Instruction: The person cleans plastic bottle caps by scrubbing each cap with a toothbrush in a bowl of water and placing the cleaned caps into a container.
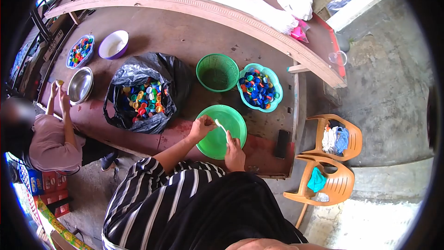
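Left to right, we see a crumpled black plastic bag of coloured plastic caps; the left hand, fingers drawn together—on what, if anything, we cannot tell; a slim white tool above a round green plastic basin, presumably light, stiff, slippery if wet, best held by its near end; the right hand, gripping there. The basin's rim bounds our open room—the reddish-brown counter ends rightward.
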A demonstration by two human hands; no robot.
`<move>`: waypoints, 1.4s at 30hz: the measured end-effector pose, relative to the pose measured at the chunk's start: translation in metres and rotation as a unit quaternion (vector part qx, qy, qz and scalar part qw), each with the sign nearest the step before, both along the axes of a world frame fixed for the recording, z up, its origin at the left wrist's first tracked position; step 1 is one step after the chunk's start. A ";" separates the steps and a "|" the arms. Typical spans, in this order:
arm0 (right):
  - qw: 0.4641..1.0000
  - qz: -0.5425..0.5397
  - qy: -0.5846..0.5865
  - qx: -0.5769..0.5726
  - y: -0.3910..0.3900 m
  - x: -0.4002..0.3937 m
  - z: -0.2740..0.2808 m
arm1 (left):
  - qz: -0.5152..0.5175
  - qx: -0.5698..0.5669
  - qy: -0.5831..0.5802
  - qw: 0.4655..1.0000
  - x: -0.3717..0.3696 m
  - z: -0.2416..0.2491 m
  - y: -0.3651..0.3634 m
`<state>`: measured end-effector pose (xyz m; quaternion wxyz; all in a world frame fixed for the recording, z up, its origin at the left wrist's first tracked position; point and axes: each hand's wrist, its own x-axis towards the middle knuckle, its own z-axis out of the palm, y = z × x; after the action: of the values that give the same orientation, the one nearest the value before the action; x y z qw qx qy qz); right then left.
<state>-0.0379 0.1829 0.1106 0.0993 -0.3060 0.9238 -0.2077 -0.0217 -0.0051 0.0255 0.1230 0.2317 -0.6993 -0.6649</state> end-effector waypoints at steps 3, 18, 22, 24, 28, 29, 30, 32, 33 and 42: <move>1.000 0.000 0.018 0.008 -0.002 0.003 -0.004 | 0.000 0.061 0.010 0.998 0.002 -0.010 0.001; 0.997 -0.070 0.009 0.029 0.004 0.026 -0.008 | -0.034 0.014 0.039 0.999 0.007 -0.021 0.001; 0.999 -0.045 0.027 -0.005 0.004 0.031 -0.005 | -0.026 -0.072 0.044 0.996 0.009 -0.013 -0.002; 0.998 -0.044 0.023 0.030 0.004 0.025 -0.007 | -0.033 -0.003 0.004 0.999 0.011 -0.004 -0.003; 0.991 -0.041 0.014 0.128 0.009 -0.002 -0.035 | -0.045 0.099 0.021 0.994 0.009 -0.008 -0.002; 0.988 -0.029 0.005 0.154 0.011 -0.005 -0.040 | -0.034 0.102 0.012 0.994 0.009 -0.011 -0.001; 0.992 -0.030 0.015 0.118 0.010 -0.002 -0.034 | -0.021 0.105 0.004 0.994 0.008 -0.011 0.000; 0.998 -0.030 0.039 0.047 0.005 0.007 -0.007 | 0.000 0.152 0.005 0.988 0.004 -0.013 0.001; 0.999 -0.020 0.032 0.031 0.004 0.010 0.000 | 0.008 0.197 0.012 0.980 0.003 -0.014 0.001; 0.998 0.014 0.035 -0.057 0.031 0.007 -0.004 | 0.042 0.364 0.028 0.930 0.005 -0.003 0.018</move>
<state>-0.0306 0.2139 0.1069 0.0523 -0.3314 0.9088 -0.2480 -0.0169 0.0127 0.0222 0.0772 0.2709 -0.3957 -0.8741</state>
